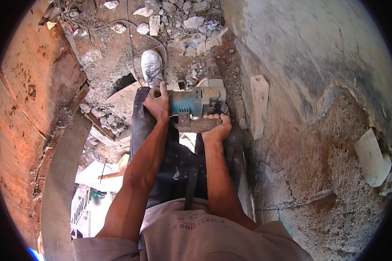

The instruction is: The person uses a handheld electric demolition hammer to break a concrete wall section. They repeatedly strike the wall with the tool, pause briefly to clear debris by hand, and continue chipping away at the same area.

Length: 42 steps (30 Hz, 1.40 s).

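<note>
A blue and grey electric demolition hammer (191, 102) lies across the front of my knees, its dusty nose (212, 67) pointing away from me toward the floor. At its left end, my left hand (158, 102) is closed around the rear part, with the thumb on top; part of the grip is hidden by the hand. My right hand (218, 126) holds the right end of the dusty side handle (199, 125), fingers curled over it. Whether a chisel bit touches the floor cannot be told.
Broken concrete rubble (183, 19) lies ahead beside a looping cable (117, 21). A hole (124, 81) opens in the floor left of my white shoe (151, 67). A worn wall (300, 114) with a pale block (259, 106) against it stands at right; an orange surface (29, 91) is at left.
</note>
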Each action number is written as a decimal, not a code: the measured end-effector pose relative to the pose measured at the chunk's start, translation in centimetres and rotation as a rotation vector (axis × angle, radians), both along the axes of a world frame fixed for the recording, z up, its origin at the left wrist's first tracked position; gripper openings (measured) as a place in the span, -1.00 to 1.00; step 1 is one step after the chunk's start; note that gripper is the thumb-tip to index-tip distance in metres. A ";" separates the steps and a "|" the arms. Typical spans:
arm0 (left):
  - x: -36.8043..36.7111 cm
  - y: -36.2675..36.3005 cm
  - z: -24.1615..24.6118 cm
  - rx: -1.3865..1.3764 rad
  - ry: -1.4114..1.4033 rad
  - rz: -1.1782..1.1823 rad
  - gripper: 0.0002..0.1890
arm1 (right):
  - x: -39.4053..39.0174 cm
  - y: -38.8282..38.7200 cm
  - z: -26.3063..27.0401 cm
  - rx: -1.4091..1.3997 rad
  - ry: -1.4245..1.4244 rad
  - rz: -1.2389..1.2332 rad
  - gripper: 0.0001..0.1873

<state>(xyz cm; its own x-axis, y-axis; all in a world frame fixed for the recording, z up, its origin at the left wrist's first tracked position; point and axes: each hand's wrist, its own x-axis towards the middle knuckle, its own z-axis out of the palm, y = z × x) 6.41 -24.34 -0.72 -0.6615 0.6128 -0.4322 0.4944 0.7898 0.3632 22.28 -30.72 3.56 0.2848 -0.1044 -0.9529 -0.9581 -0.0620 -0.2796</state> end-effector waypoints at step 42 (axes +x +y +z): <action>-2.1 -13.1 -11.3 -0.427 -0.987 0.803 -0.64 | 1.3 -7.4 -4.2 0.021 -0.041 0.205 -0.78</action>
